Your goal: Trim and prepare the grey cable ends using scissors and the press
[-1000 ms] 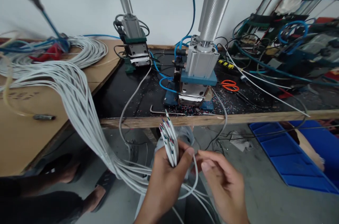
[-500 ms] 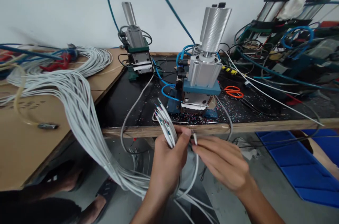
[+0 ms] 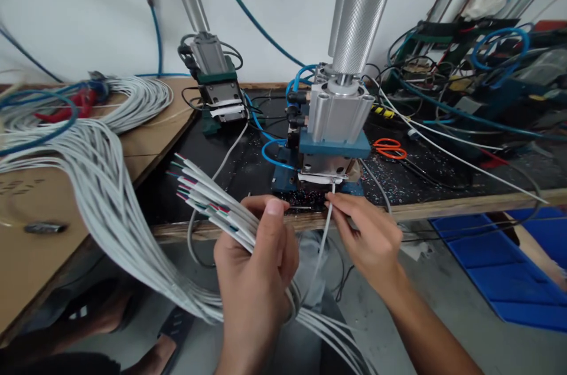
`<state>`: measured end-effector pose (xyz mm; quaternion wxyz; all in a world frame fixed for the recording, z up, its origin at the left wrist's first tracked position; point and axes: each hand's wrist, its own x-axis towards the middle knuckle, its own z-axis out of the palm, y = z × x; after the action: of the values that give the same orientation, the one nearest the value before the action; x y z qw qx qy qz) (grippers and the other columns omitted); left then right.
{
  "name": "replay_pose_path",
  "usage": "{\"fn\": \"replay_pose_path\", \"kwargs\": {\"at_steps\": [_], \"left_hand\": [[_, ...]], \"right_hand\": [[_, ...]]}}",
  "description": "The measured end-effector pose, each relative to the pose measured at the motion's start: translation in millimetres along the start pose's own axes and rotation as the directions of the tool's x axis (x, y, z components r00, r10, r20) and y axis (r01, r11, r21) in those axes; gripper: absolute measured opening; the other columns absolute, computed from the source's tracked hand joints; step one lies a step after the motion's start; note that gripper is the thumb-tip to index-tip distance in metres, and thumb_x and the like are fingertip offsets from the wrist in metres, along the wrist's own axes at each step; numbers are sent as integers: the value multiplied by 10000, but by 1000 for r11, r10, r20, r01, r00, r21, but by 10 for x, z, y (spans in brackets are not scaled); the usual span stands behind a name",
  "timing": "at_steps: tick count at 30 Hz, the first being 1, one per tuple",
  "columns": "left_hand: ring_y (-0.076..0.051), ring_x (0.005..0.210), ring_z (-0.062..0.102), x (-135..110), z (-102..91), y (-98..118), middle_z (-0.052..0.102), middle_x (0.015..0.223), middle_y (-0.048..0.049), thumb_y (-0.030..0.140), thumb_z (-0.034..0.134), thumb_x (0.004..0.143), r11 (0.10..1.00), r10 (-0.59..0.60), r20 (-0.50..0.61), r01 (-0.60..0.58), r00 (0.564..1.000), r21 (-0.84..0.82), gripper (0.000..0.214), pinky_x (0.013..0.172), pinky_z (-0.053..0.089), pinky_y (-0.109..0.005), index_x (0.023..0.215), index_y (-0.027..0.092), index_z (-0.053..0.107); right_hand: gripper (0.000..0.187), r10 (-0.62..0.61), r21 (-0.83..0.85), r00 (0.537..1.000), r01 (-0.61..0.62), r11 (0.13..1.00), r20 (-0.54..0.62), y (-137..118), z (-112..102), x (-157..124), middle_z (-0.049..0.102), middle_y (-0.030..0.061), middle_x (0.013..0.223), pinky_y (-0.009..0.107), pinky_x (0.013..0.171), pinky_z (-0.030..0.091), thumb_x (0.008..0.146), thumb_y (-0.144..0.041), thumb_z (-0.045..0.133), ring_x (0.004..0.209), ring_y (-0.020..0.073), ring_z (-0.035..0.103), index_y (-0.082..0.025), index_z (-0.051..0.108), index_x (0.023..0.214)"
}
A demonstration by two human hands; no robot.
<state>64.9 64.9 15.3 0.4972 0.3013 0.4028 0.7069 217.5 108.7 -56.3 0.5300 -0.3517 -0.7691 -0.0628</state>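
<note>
right hand (image 3: 370, 239) outstretched, pinching cable (image 3: 322, 239)

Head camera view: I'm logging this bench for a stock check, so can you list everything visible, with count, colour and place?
cable bundle: one, grey, coloured cores at the tips, gripped in the left hand
single cable: one, grey, pinched in the right hand, tip at the near machine's slot
near pneumatic machine: one, silver cylinder on blue base, bench centre
far pneumatic machine: one, silver and green, bench rear
loose cables: many, grey, draped from the left bench
scissors: one, orange handles, right of the near machine
air hoses: several, blue, along the wall
bins: blue, floor at right
cardboard sheet: one, brown, left bench
left hand: one, lower centre
right hand: one, right of centre
</note>
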Motion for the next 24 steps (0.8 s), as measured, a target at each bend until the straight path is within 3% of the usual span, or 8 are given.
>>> {"fn": "replay_pose_path", "kwargs": {"at_steps": [4, 15, 24], "left_hand": [[-51, 343, 221, -15, 43, 38, 324, 479, 89, 202, 626, 987, 999, 35, -8, -35, 999, -14, 183, 320, 233, -127, 808, 174, 650], [-51, 343, 225, -70, 42, 113, 345, 485, 95, 174, 610, 1007, 994, 107, 73, -105, 992, -36, 170, 319, 208, -154, 837, 166, 617], [-46, 329, 233, -142, 67, 180, 332, 469, 97, 182, 633, 986, 985, 152, 73, -145, 986, -92, 195, 331, 196, -162, 793, 178, 602]], "right_hand": [[205, -16, -59, 1000, 16, 998, 3, 19, 19, 31, 748, 106, 1084, 319, 882, 580, 999, 20, 632, 987, 206, 729, -100, 670, 1160], [143, -46, -170, 999, 49, 984, 26, 38, 50, 81, 746, 113, 1041, 307, 775, 582, 1055, -52, 565, 909, 209, 730, -80, 669, 1149], [189, -49, -242, 999, 52, 969, 16, 83, 76, 70, 747, 101, 998, 291, 723, 574, 1073, -109, 511, 857, 209, 728, -108, 686, 1143]]}}
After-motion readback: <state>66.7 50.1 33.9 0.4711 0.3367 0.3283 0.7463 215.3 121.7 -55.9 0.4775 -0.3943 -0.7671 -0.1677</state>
